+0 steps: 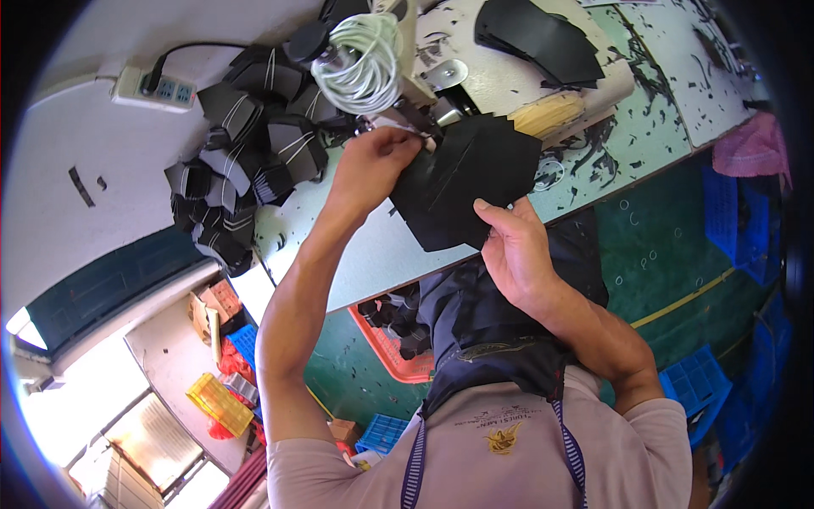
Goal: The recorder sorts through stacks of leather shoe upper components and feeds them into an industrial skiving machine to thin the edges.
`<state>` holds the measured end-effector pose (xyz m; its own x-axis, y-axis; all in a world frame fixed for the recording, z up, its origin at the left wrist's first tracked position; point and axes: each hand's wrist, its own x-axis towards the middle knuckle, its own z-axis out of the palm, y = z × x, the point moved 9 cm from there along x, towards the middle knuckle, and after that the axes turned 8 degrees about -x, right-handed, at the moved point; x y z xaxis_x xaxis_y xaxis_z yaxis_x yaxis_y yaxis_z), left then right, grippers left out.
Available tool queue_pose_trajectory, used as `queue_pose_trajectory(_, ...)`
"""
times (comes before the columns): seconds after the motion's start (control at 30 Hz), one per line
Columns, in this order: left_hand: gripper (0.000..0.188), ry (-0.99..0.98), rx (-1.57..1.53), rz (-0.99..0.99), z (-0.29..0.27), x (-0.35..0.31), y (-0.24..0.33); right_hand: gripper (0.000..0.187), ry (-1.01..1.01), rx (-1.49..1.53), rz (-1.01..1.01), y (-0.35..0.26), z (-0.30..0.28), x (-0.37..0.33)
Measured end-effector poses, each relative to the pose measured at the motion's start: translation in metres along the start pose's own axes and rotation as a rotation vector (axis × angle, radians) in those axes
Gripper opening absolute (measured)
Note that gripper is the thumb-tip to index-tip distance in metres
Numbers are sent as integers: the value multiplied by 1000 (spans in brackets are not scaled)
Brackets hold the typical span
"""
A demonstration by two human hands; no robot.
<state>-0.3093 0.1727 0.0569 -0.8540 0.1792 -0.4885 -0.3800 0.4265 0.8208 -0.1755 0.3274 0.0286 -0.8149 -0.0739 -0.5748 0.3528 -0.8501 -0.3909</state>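
Black fabric piece (465, 182) at frame centre on the table (373, 254), long axis toward lower left; left hand (377, 161) grip pinches its upper-left corner, right hand (517, 246) grip clenched on its lower-right edge

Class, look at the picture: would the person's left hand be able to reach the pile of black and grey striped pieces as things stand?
Probably yes. The left hand is pinching the black fabric piece at the machine, and the striped pile lies just beside it on the table, with nothing between. It would have to let go first.
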Motion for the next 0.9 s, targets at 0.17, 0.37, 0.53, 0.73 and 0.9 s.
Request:
queue_pose_trajectory(0.17, 28, -110, -48, -128, 9, -21, -2, 44, -74, -9, 5, -6, 3, -10)
queue_pose_trajectory(0.37, 21, 36, 39, -36, 1, -5, -1, 41, -47, 104, 16, 10, 18, -20)
queue_pose_trajectory(0.53, 20, 89, -13, 17, 8, 5, 3, 38, -3, 80, 32, 7, 4, -9)
queue_pose_trajectory(0.73, 19, 177, 185, 392, 4, -84, 44, 35, -229, -609, 29, -28, -13, -15)
queue_pose_trajectory(0.9, 56, -562, 311, 369, 95, -164, 41, 41, -1088, -1478, 457, 20, 7, -80)
